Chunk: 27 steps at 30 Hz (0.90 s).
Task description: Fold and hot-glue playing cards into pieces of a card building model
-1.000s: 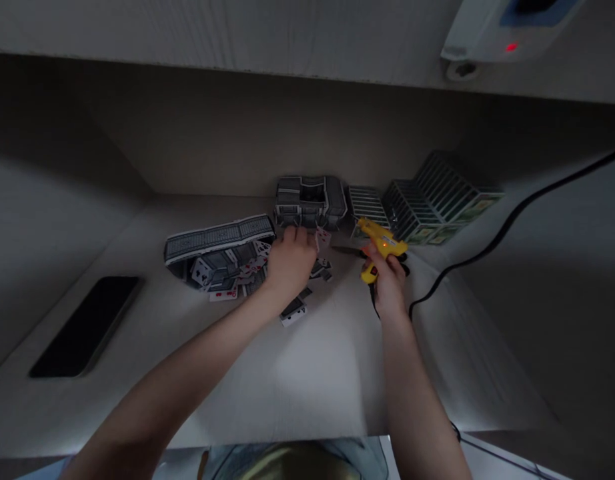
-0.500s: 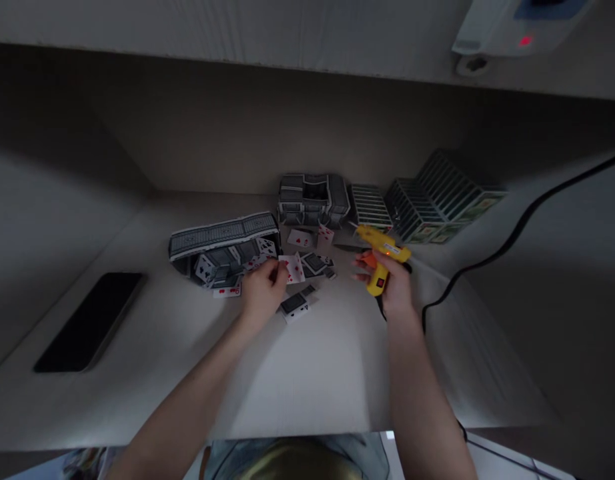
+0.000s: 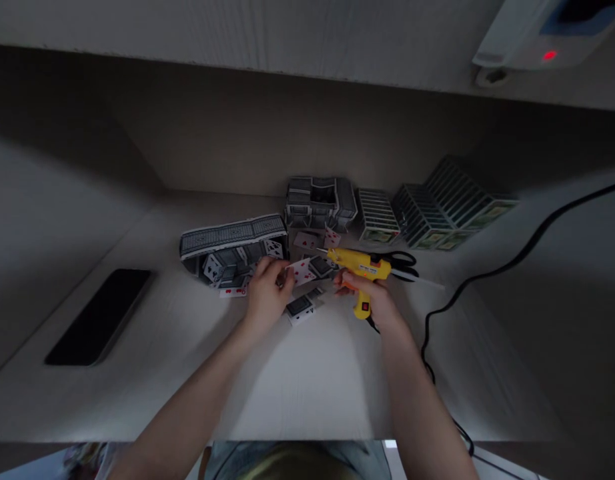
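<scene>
Yellow plastic glue gun [image 3: 362, 264] and white playing card with red pips [image 3: 301, 272], both held above a pale wooden table [image 3: 317, 383].
Left hand [image 3: 267, 292]: pinching the card, just right of a long, hollow structure of grey-backed cards [image 3: 235, 235]. Right hand [image 3: 376, 300]: wrapped around the glue gun's grip, nozzle pointing left near loose cards [image 3: 320, 267]; black-handled scissors [image 3: 387, 257] partly hidden behind it.
</scene>
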Each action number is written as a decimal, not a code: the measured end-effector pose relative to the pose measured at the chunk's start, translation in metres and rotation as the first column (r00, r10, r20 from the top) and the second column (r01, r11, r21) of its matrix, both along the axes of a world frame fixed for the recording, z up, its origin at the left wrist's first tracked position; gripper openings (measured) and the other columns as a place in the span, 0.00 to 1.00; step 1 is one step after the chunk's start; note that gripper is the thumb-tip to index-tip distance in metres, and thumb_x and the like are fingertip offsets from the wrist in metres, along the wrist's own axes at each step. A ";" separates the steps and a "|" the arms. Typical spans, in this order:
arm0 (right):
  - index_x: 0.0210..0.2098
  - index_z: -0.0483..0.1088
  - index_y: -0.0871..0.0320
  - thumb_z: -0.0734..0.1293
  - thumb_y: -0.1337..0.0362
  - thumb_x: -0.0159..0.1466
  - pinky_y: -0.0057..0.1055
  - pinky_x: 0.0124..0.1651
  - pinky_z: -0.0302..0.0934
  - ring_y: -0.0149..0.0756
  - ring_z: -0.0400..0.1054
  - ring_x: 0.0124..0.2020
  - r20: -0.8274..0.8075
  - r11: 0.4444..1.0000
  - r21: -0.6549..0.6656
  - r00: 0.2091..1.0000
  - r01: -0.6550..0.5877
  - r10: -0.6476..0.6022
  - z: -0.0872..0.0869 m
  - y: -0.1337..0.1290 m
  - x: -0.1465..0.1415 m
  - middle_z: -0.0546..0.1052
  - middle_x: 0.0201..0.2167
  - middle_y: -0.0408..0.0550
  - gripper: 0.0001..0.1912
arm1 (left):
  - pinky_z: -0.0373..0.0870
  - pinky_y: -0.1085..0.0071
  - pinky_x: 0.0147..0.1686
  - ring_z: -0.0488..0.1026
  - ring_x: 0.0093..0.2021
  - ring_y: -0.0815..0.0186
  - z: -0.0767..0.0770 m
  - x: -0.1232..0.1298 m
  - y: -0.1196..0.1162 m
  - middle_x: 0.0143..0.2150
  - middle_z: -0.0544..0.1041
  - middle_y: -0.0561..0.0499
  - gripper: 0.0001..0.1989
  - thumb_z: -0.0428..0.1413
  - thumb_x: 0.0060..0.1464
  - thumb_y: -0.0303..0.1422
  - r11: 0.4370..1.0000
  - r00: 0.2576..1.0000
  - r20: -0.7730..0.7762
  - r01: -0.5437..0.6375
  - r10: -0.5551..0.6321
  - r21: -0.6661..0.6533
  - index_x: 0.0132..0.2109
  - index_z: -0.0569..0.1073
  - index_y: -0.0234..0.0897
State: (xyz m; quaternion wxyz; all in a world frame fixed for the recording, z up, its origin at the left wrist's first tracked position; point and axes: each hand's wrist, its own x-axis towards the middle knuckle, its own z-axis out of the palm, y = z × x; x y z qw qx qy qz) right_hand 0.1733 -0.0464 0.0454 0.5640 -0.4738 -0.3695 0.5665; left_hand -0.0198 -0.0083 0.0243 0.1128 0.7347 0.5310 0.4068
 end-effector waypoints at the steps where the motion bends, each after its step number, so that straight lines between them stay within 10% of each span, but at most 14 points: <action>1: 0.30 0.73 0.58 0.70 0.59 0.47 0.33 0.30 0.65 0.36 0.69 0.29 0.008 1.000 0.003 1.000 -0.021 0.021 -0.001 -0.001 0.001 0.75 0.26 0.46 0.12 | 0.66 0.72 0.35 0.69 0.34 0.67 0.001 -0.001 0.000 0.36 0.70 0.49 0.08 0.50 0.54 0.32 1.000 1.000 -0.002 0.000 0.001 0.018 0.38 0.72 0.36; 27: 0.14 0.66 0.57 0.65 0.63 0.42 0.27 0.21 0.51 0.29 0.58 0.17 0.307 0.995 -0.101 0.951 -0.015 0.046 -0.016 0.006 -0.009 0.68 0.12 0.40 0.05 | 0.68 0.69 0.39 0.70 0.40 0.67 0.005 -0.003 -0.005 0.38 0.72 0.49 0.07 0.48 0.57 0.29 0.991 0.995 0.035 0.088 -0.092 0.098 0.40 0.70 0.39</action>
